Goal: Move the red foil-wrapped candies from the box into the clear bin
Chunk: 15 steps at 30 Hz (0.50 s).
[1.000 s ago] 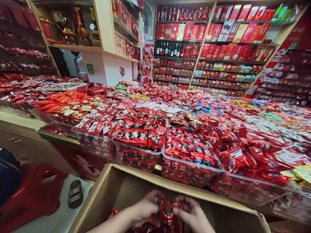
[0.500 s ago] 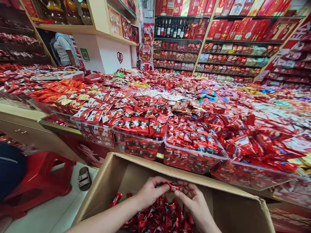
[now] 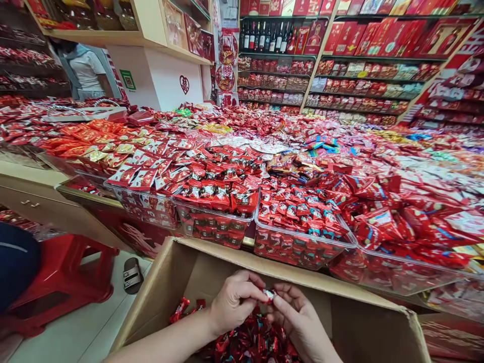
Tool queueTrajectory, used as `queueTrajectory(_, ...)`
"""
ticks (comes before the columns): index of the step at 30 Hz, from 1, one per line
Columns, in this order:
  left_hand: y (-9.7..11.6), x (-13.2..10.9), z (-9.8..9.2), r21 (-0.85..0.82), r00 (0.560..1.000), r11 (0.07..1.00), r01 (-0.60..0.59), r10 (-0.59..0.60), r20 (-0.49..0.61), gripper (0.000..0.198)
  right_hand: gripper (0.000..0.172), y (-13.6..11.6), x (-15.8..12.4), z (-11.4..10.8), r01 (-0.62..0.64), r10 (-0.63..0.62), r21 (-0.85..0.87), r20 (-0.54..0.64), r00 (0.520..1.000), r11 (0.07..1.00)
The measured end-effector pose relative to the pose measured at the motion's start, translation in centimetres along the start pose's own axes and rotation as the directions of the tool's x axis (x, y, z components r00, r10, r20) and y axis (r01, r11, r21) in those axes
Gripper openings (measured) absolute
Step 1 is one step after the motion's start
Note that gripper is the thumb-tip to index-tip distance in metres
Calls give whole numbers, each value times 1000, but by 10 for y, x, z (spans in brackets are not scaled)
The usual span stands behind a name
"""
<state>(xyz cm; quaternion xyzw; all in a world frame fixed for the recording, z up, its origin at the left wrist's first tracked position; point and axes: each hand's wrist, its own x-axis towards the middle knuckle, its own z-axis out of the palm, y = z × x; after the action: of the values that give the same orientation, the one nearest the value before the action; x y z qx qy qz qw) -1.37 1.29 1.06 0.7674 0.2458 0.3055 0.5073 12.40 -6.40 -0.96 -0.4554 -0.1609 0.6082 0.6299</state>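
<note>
Between my two hands is a small wrapped candy [image 3: 269, 295], its visible face whitish with some red. My left hand [image 3: 236, 302] pinches its left end with thumb and forefinger. The right end sits in the thumb and fingers of my right hand [image 3: 297, 312]. Both hands are over an open cardboard box [image 3: 212, 269]. Below them in the box lies a heap of red wrapped candies [image 3: 245, 340], partly covered by my hands and forearms.
Clear plastic bins [image 3: 298, 247] full of packaged sweets line the counter beyond the box. Wine bottles [image 3: 264, 38] stand on the back shelves. To the left are a red plastic stool [image 3: 71, 267], a sandal [image 3: 132, 276] and, farther back, a person in white [image 3: 85, 70].
The candy has turned between my fingers, from its red printed side to a whitish side. My left fingers have curled in more, and the view has shifted slightly.
</note>
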Motion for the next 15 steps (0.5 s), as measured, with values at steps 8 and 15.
queueTrajectory(8, -5, 0, 6, -123, 926, 920, 373, -360, 116, 29, 23, -3, 2, -9, 107, -102, -178, 36, 994, 978)
queueTrajectory(15, -1, 0, 2, -236, 889, 859, 455, -421, 182, 30, 21, -15, -7, -6, 132, -127, -373, 36, 991, 919)
